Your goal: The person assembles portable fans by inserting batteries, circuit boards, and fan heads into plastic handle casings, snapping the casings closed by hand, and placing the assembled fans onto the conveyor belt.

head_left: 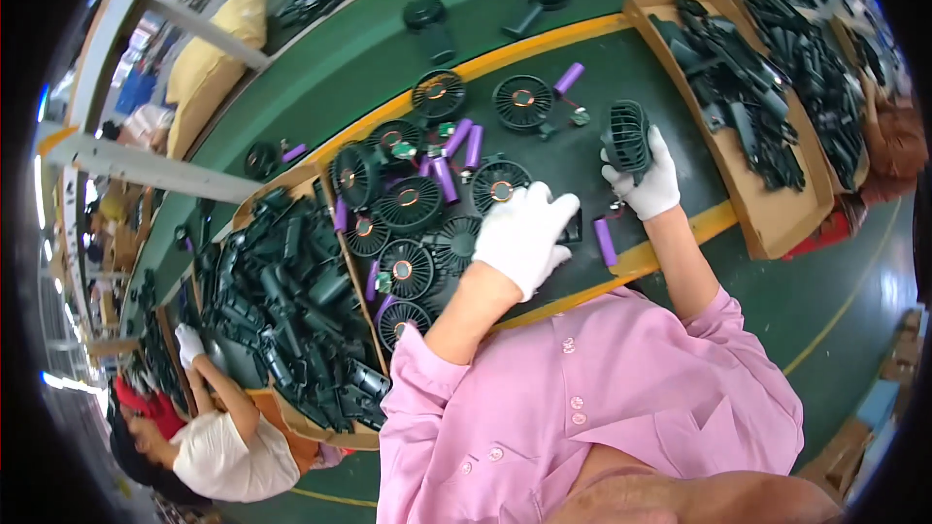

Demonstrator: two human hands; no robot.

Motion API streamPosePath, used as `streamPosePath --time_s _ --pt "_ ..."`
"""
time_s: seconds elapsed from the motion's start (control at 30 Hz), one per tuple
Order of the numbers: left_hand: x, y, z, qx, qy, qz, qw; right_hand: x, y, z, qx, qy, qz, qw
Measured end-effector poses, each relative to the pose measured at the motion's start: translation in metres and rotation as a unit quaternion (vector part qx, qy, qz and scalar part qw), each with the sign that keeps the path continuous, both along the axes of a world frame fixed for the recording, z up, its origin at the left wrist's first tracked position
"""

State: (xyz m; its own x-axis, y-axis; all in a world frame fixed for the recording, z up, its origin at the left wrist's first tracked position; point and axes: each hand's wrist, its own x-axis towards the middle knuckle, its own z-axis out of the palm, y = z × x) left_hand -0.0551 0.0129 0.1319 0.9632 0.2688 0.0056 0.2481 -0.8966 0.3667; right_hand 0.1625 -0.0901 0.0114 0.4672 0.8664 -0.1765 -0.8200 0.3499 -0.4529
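Fingers of our right hand are holding a dark fan cage above the counter; our left hand's, we cannot tell. Careless lifting could be snagging the wire near the purple battery.

Big pale yellow sack behind a white metal bar up left, coworker sitting lower left, plus green floor and cardboard boxes lower right.

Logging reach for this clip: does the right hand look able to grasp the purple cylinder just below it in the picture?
Probably not as things stand: the right hand already holds a dark slatted housing. Otherwise, the purple cylinder looks close and uncovered.
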Motion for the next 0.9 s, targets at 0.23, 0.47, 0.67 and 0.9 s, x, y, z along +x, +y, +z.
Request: streamPosePath --time_s 0.23,0.47,0.67,0.9 --pt "0.037 -0.01 -0.034 -0.155 -0.05 -0.01 0.987 -0.017 -0.037 0.021 0.041 -0.25 -0.025 0.967" --pt "0.028 -0.018 -0.048 -0.281 -0.195 0.066 0.937 -0.039 -0.045 0.017 -0.032 -0.242 -0.139 0.96" --pt "0.029 -0.016 -0.058 -0.369 -0.358 0.152 0.844 -0.049 -0.033 0.024 -0.055 -0.291 -0.145 0.944" --pt "0.037 -0.012 -0.064 -0.435 -0.289 0.076 0.85 -0.049 -0.034 0.014 -0.073 -0.209 -0.099 0.97"
